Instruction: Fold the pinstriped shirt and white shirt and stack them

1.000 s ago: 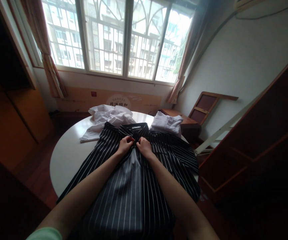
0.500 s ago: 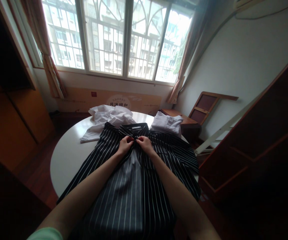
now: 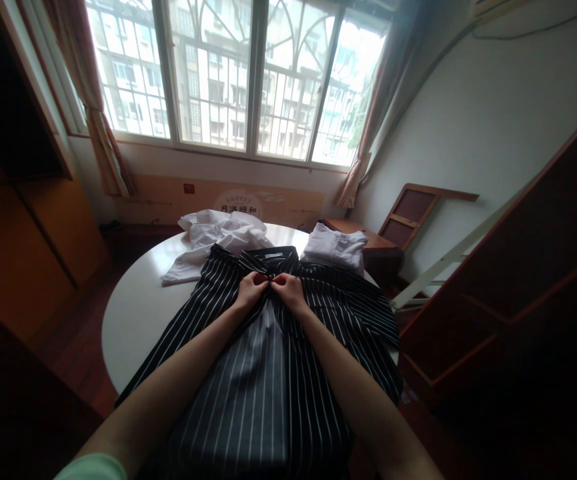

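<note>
A black shirt with white stripes (image 3: 318, 373) lies spread over the round white table (image 3: 133, 313), its collar toward the window and its lower part hanging over the near edge. Just below the collar, my left hand (image 3: 253, 289) pinches one front edge of the shirt. My right hand (image 3: 288, 291) pinches the other front edge, and the fingertips of both hands meet there. Any button between them is too small to make out. Below the hands the front gapes, showing the greyer inside of the back.
A crumpled white garment (image 3: 223, 233) lies at the table's far left, and a folded white garment (image 3: 335, 245) at its far right. Beyond stand a wooden chair (image 3: 408, 213) and a low brown cabinet (image 3: 363, 239). A dark red wooden panel (image 3: 513, 287) rises at the right.
Both hands stay at the same place on the shirt; the right fingers have shifted very slightly. The shirt and the white garments have not moved.
</note>
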### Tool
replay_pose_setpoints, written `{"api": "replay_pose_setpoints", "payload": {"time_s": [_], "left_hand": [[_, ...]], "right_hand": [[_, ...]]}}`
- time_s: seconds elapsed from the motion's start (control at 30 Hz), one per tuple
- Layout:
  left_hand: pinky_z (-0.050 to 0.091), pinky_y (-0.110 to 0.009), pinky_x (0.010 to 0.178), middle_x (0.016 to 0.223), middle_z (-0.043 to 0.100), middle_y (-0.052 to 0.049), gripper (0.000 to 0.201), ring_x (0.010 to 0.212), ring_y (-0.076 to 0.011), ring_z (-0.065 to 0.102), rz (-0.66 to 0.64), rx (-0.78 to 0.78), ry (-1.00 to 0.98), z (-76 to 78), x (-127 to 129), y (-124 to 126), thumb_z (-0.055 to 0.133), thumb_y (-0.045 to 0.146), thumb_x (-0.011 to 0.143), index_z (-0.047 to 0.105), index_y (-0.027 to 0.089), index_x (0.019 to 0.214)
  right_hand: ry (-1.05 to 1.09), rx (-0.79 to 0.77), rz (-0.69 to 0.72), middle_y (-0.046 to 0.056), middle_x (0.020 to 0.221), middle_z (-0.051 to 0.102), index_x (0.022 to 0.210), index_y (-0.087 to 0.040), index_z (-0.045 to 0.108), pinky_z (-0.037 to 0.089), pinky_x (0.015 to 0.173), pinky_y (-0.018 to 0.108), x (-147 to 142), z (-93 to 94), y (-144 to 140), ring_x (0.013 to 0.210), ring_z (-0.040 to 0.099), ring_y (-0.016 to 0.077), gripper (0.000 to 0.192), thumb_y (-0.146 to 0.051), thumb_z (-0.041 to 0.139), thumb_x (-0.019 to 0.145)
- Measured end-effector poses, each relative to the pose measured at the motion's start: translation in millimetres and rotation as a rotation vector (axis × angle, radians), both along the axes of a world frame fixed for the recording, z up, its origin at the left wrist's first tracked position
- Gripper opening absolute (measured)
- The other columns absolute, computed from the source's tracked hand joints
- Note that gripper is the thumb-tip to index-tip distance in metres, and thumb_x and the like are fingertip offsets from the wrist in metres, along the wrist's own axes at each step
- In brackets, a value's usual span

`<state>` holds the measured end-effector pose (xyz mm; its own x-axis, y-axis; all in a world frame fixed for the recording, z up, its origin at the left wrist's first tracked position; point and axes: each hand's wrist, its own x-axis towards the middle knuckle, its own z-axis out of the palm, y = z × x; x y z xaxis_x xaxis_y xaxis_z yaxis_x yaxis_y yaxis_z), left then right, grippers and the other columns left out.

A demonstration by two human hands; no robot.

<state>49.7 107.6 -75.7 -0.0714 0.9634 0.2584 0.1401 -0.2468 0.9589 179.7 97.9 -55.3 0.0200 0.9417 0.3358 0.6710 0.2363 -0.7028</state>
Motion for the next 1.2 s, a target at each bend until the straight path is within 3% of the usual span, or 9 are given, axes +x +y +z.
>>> {"api": "replay_pose_setpoints", "payload": {"time_s": [0.17, 0.27, 0.4, 0.53, 0.7, 0.87, 1.0, 1.2], "left_hand": [[0.049, -0.029, 0.071, 0.073, 0.067, -0.005, 0.012, 0.072, -0.0172, 0.063, -0.017, -0.037, -0.102, 0.1, 0, -1, 0.068, 0.014, 0.057, 0.061, 0.013, 0.067], [0.049, -0.029, 0.071, 0.070, 0.067, -0.005, 0.013, 0.070, -0.0172, 0.062, -0.048, -0.044, -0.167, 1.9, -1, -3, 0.069, 0.016, 0.055, 0.063, 0.013, 0.066], [0.048, -0.030, 0.073, 0.068, 0.067, -0.004, 0.013, 0.071, -0.0176, 0.062, -0.069, -0.058, -0.240, 4.0, -1, -5, 0.070, 0.019, 0.053, 0.066, 0.014, 0.064], [0.047, -0.030, 0.074, 0.070, 0.068, -0.004, 0.015, 0.071, -0.0177, 0.062, -0.078, -0.072, -0.269, 2.7, -1, -5, 0.070, 0.021, 0.052, 0.068, 0.014, 0.066], [0.047, -0.031, 0.073, 0.072, 0.068, -0.006, 0.022, 0.072, -0.0184, 0.062, -0.082, -0.075, -0.248, 0.1, -1, -3, 0.071, 0.029, 0.055, 0.069, 0.013, 0.070], [0.046, -0.029, 0.071, 0.070, 0.066, -0.005, 0.018, 0.071, -0.0169, 0.061, -0.041, -0.050, -0.248, 0.4, -2, -2, 0.071, 0.023, 0.052, 0.066, 0.013, 0.067], [0.045, -0.026, 0.066, 0.065, 0.063, -0.001, 0.014, 0.064, -0.0137, 0.058, -0.012, -0.027, -0.248, 1.5, -1, -2, 0.069, 0.018, 0.052, 0.061, 0.014, 0.064], [0.040, -0.022, 0.058, 0.058, 0.054, 0.004, 0.013, 0.057, -0.0102, 0.051, 0.066, 0.077, -0.073, 3.4, -1, -4, 0.065, 0.018, 0.055, 0.053, 0.016, 0.060]], "right_hand": [[0.328, -0.172, 0.045, 0.003, 0.056, 0.063, 0.066, -0.014, 0.065, 0.045, 0.052, 0.022, 1, 2.5, 3, 0.051, 0.058, 0.0130, 0.029, -0.028, 0.044, 0.079], [0.454, -0.260, 0.074, 0.001, 0.051, 0.061, 0.064, -0.013, 0.063, 0.042, 0.044, 0.019, 2, 3.1, 5, 0.044, 0.055, 0.0108, 0.018, -0.022, 0.050, 0.074], [0.531, -0.252, 0.143, -0.003, 0.048, 0.058, 0.062, -0.014, 0.061, 0.042, 0.042, 0.018, 2, 1.4, 5, 0.042, 0.054, 0.0096, 0.003, -0.016, 0.061, 0.064], [0.456, -0.165, 0.152, -0.002, 0.053, 0.061, 0.064, -0.014, 0.061, 0.045, 0.047, 0.020, 2, -1.6, 3, 0.046, 0.056, 0.0107, 0.004, -0.018, 0.063, 0.062], [0.155, 0.016, 0.070, 0.003, 0.062, 0.064, 0.066, -0.014, 0.063, 0.047, 0.060, 0.024, 0, -2.1, -1, 0.059, 0.061, 0.0150, 0.008, -0.022, 0.062, 0.065], [0.013, 0.111, 0.012, 0.003, 0.064, 0.065, 0.066, -0.016, 0.063, 0.046, 0.066, 0.026, -5, -2.0, -3, 0.064, 0.061, 0.0156, 0.008, -0.023, 0.061, 0.066], [0.063, 0.076, 0.025, 0.003, 0.065, 0.065, 0.065, -0.015, 0.062, 0.046, 0.066, 0.026, -4, -3.6, -1, 0.064, 0.061, 0.0158, 0.007, -0.022, 0.061, 0.066], [0.355, -0.107, 0.121, 0.002, 0.063, 0.064, 0.067, -0.015, 0.061, 0.049, 0.060, 0.027, 0, -10.3, 9, 0.059, 0.061, 0.0152, 0.008, -0.023, 0.060, 0.067]]}}
